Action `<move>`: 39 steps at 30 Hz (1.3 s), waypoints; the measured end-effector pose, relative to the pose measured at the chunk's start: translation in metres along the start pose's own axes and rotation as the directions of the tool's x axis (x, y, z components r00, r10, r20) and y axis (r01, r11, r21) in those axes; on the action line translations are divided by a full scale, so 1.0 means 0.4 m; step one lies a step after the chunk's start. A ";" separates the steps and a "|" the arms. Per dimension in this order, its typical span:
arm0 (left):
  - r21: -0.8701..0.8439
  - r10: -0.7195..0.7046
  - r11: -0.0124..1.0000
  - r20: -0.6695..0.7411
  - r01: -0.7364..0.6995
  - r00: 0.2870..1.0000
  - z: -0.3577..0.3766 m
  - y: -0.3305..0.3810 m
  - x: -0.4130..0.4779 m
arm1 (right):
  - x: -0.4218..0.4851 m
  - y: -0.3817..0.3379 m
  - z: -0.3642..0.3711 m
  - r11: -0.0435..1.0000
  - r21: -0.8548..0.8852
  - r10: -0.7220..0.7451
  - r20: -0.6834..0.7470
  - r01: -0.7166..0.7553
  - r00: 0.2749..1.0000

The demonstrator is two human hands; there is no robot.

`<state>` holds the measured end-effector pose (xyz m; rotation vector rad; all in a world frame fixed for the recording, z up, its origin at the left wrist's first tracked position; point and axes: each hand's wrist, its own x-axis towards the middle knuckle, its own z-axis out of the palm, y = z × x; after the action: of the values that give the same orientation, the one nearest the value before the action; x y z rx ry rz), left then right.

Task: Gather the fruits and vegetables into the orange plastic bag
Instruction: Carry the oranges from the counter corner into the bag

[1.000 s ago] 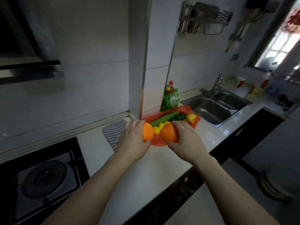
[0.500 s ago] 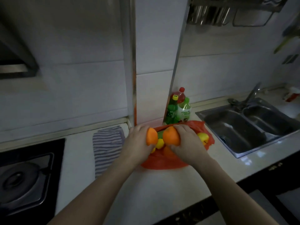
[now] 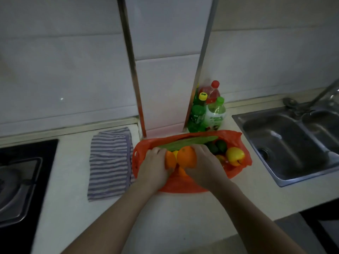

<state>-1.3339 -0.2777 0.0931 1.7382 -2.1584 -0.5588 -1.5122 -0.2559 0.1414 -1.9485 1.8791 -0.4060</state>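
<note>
Both hands are over the orange plastic bag (image 3: 180, 185), which lies spread on the pale counter (image 3: 174, 217) at the foot of a tiled wall column. The left hand (image 3: 154, 166) curls its fingers round an orange (image 3: 170, 160), of which only a slice shows past the fingers. The right hand (image 3: 206, 166) grips a second orange (image 3: 186, 156), and the two fruits touch between the hands, above the bag's middle. Along the far edge of the bag lies a long green cucumber (image 3: 190, 143). To the right of the hands, inside the bag, sit dark green fruits (image 3: 219, 146) and a yellow fruit (image 3: 235, 155). A striped cloth (image 3: 110, 162) lies just left of the bag, with a black hob (image 3: 18, 180) farther left. Three bottles (image 3: 207, 114) stand just beyond the bag against the column, and a steel sink (image 3: 286, 143) is set into the counter on the right.
</note>
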 end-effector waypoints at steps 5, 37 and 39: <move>-0.070 -0.075 0.995 0.022 0.076 0.997 0.059 -0.052 0.007 | 0.043 0.009 0.061 0.999 0.004 0.042 0.054 -0.043 0.998; 0.080 -0.104 0.992 0.148 0.093 0.983 0.103 -0.139 -0.005 | 0.108 -0.015 0.242 0.979 -0.118 -0.111 0.366 0.165 0.924; 0.083 -0.108 0.992 0.161 0.096 0.981 0.105 -0.139 -0.003 | 0.111 -0.013 0.248 0.979 -0.111 -0.118 0.374 0.170 0.920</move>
<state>-1.3060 -0.2827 0.0293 1.9134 -2.2368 -0.6782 -1.4586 -0.2916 0.0539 -2.0906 1.5666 0.0557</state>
